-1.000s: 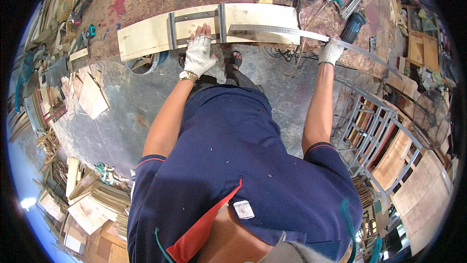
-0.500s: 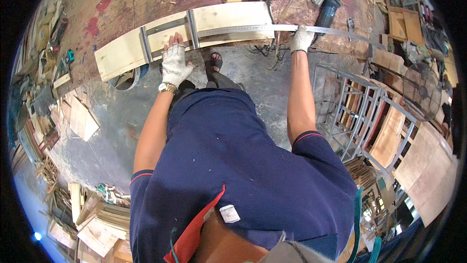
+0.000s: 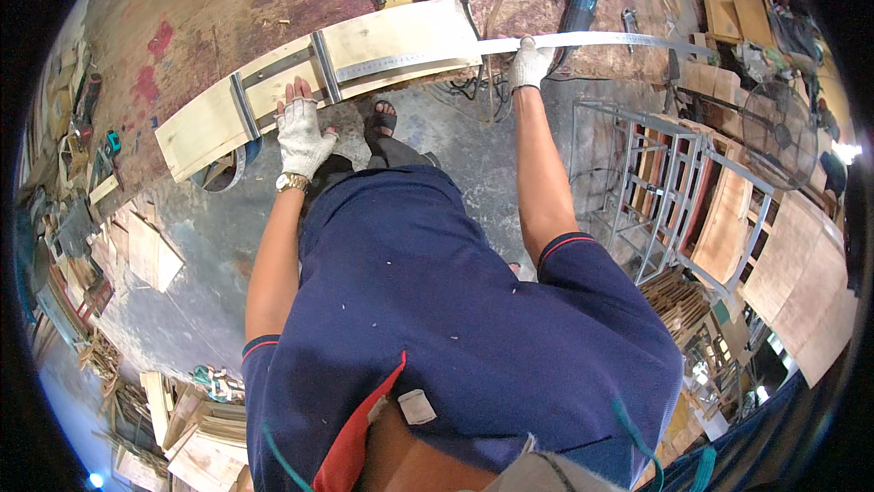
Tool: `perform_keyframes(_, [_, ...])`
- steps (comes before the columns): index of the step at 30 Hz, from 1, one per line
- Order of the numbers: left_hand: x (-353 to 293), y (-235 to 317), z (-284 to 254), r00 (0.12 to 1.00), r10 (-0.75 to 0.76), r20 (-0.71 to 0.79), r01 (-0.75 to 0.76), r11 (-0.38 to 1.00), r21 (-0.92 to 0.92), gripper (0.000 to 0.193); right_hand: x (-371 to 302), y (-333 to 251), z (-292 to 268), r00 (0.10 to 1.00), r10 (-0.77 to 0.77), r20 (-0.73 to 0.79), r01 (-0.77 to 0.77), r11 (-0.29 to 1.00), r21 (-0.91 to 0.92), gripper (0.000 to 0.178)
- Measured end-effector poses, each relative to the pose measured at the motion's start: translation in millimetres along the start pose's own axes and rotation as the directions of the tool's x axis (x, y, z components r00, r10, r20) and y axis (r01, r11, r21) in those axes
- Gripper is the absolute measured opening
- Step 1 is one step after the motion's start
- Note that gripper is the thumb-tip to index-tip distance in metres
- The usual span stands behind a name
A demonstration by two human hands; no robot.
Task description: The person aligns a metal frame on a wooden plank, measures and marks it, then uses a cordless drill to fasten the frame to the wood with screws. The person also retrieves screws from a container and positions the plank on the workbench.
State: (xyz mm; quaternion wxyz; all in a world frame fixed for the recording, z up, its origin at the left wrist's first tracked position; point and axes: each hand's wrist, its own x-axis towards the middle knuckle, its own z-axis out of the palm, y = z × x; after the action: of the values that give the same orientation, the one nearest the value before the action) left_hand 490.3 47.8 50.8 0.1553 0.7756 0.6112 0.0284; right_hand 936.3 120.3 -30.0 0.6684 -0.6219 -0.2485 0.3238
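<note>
Since the earlier frame, the board, steel ruler and both hands are displaced leftward in view together with the bench; little relative change is noted. Board lies along the bench's near edge. Ruler is already laid lengthwise, its left end just beside the second metal bar. No mark is discerned; whether marking is left cannot be told. Left hand: fingers extended, rested on the board, nothing grasped. Right hand: ruler is grasped beyond the board's right end.
</note>
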Motion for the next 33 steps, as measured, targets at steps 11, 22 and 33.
perform_keyframes(11, [-1,-1,1,0.999,0.006,-0.047,-0.008,0.999,-0.04,0.11,-10,-4,6,1.0,-0.012,-0.006,0.013,0.992,0.126,0.036])
perform_keyframes(22, [-2,-3,0,1.0,0.001,-0.007,-0.001,1.0,-0.013,0.112,-5,-2,12,0.998,-0.041,-0.05,0.042,0.999,0.029,0.039])
perform_keyframes(33, [-2,-20,23,0.997,0.069,-0.047,-0.047,0.93,0.365,0.079,23,-60,-8,0.987,-0.007,-0.162,0.0,0.999,-0.038,0.03])
